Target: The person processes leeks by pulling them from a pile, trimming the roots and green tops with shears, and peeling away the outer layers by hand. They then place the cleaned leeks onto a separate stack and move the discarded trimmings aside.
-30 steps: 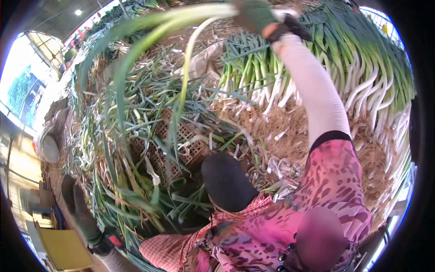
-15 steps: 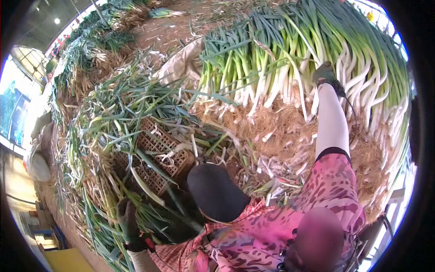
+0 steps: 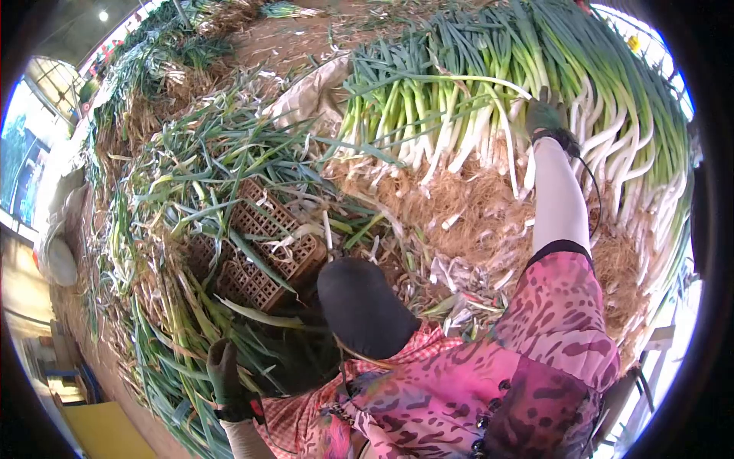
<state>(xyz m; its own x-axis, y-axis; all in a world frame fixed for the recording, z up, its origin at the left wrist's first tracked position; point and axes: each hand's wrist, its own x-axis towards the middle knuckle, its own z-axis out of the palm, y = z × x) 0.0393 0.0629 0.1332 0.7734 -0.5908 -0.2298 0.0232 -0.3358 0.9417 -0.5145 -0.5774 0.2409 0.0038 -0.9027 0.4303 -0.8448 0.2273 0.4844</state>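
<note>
My right hand (image 3: 546,121), in a dark green glove, reaches out over a wide row of long green onions (image 3: 466,115). Its fingers are stretched out and touch the stalks, with no stalk plainly gripped. One bent green onion (image 3: 497,81) lies across the others, its white end beside my fingertips. My left hand (image 3: 223,375), gloved too, is low on the left by a heap of loose green leaves (image 3: 164,359). Its fingers point up and look extended, with nothing visible in them.
A brown plastic crate (image 3: 264,264) is partly buried in leaf trimmings. A dark rounded knee cover (image 3: 363,306) shows in front of me. Dry roots (image 3: 466,210) cover the ground below the row. More bundled green onions (image 3: 164,69) lie at the back left.
My right hand has opened out, its fingers now stretched forward. The loose green onion beside it has swung from upright to lying leftward. My left hand has shifted slightly right.
</note>
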